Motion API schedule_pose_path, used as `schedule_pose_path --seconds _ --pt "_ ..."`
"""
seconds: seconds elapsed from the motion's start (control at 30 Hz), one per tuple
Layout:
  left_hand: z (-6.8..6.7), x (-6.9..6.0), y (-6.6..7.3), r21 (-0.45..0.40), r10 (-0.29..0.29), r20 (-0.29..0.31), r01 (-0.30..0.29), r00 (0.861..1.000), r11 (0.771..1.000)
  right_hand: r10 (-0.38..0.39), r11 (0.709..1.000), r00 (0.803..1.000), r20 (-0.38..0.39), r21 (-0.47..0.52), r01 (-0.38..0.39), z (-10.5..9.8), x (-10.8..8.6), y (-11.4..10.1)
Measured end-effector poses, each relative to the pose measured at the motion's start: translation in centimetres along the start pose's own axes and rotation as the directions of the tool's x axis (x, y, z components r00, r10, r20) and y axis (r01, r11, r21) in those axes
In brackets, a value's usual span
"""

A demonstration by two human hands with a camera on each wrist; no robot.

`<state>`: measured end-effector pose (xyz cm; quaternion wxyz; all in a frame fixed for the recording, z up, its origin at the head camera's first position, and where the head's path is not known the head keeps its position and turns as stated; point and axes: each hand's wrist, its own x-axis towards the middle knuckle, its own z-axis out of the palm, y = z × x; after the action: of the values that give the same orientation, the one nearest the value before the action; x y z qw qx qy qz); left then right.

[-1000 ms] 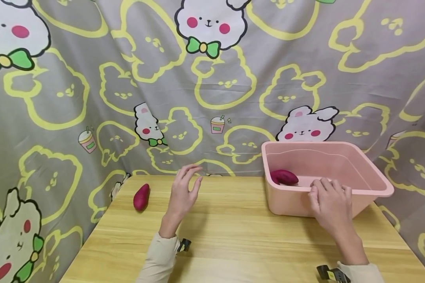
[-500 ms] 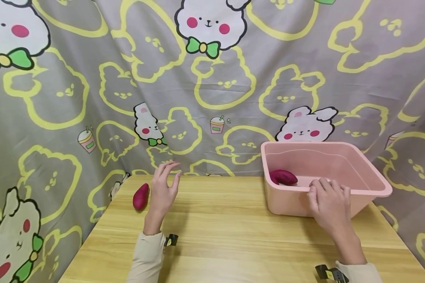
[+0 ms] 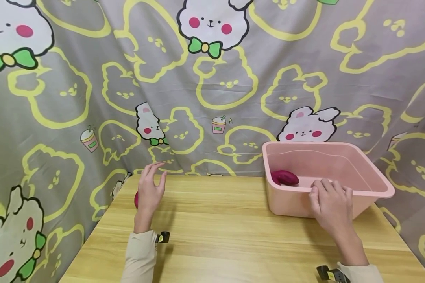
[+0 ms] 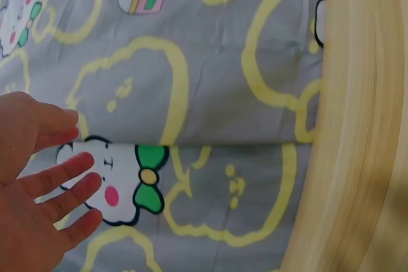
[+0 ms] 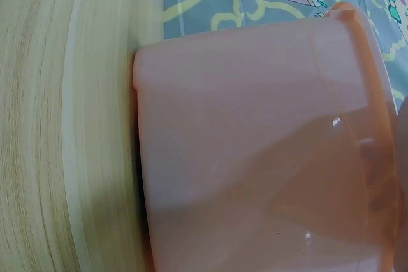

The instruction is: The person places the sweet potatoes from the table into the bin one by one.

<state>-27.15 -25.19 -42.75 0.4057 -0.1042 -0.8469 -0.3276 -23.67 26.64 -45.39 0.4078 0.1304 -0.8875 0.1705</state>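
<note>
My left hand [image 3: 150,193], fingers loosely bent and holding nothing, hovers over the left of the table. Behind it only a sliver of a dark magenta sweet potato [image 3: 136,199] shows; the hand hides the rest. In the left wrist view the same hand [image 4: 48,189] has thumb and fingers apart, facing the curtain. Fingers curled over the near rim, my right hand [image 3: 333,204] grips a pink plastic bin [image 3: 290,202]. The bin's outer wall [image 5: 255,144] fills much of the right wrist view. More magenta sweet potato [image 3: 286,177] lies inside the bin's left end.
A wooden table [image 3: 226,228] carries everything. Around it hangs a grey curtain [image 3: 198,94] with yellow outlines and white rabbits, close behind the table's back edge. The bin stands at the back right, near the curtain.
My left hand has moved left across the table and now covers most of the sweet potato there. My right hand stays on the bin's rim, and the bin has not moved.
</note>
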Motion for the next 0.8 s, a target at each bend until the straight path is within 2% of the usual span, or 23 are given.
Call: schedule_pose_path --seconds 0.23,0.53,0.8 --pt "-0.4 -0.5 -1.6 0.047 -0.070 0.002 0.070 0.998 0.996 -0.009 1.000 1.000 0.004 0.001 0.009 0.1 0.1 -0.1" --pt "-0.8 -0.9 -3.7 0.090 -0.122 0.005 0.121 0.993 0.989 0.007 1.000 1.000 0.014 -0.004 -0.007 0.1 0.0 -0.1" --pt "-1.3 -1.4 -5.3 0.096 -0.194 0.015 0.191 0.981 0.977 0.007 1.000 1.000 0.009 -0.004 -0.007 0.0 0.0 -0.2"
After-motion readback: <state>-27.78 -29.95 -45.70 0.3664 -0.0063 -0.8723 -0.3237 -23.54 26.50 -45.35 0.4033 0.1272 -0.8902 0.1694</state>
